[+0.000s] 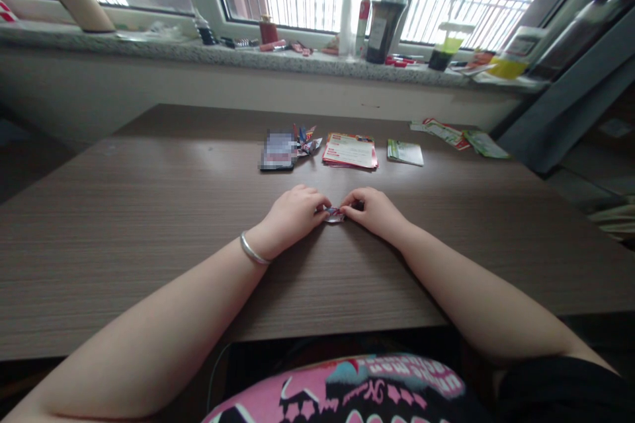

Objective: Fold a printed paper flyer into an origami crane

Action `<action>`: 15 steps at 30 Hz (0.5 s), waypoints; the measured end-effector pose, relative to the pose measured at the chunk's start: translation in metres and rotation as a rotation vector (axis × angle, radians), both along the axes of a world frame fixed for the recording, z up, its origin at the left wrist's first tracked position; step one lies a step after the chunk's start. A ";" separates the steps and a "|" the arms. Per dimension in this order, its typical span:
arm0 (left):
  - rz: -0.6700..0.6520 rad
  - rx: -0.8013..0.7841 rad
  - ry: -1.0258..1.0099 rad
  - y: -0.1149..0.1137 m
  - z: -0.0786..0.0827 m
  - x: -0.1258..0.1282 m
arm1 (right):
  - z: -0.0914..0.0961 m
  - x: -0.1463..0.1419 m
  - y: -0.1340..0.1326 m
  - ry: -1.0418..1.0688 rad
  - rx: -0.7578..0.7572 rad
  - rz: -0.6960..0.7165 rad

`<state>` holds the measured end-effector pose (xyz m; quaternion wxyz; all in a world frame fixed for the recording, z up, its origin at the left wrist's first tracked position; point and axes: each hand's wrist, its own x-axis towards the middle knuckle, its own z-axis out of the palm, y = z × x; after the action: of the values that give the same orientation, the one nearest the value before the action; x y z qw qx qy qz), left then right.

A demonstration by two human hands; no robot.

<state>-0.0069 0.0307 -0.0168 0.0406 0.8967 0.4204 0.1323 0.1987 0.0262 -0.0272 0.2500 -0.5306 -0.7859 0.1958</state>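
A small folded piece of printed paper (335,215) lies on the brown wooden table (149,211), pinched between both hands. My left hand (292,215), with a silver bangle on the wrist, grips its left side with curled fingers. My right hand (374,211) grips its right side in the same way. Most of the paper is hidden by my fingertips.
Farther back on the table lie a dark phone (276,152), a finished folded paper shape (307,142), a stack of red-and-white leaflets (350,151), a green card (405,153) and more leaflets (459,135). Bottles and cups (381,26) crowd the window sill.
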 end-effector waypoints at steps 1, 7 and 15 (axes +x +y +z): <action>-0.005 0.000 -0.001 0.000 0.000 0.000 | 0.000 0.000 0.000 0.012 -0.004 0.003; 0.008 -0.009 -0.027 -0.002 0.003 0.001 | -0.002 0.003 0.000 -0.035 0.083 0.083; -0.012 -0.004 -0.048 -0.004 0.001 0.002 | -0.003 0.003 -0.001 -0.046 0.093 0.086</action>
<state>-0.0046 0.0272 -0.0153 0.0534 0.8958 0.4141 0.1525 0.2017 0.0249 -0.0298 0.2474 -0.4884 -0.8219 0.1573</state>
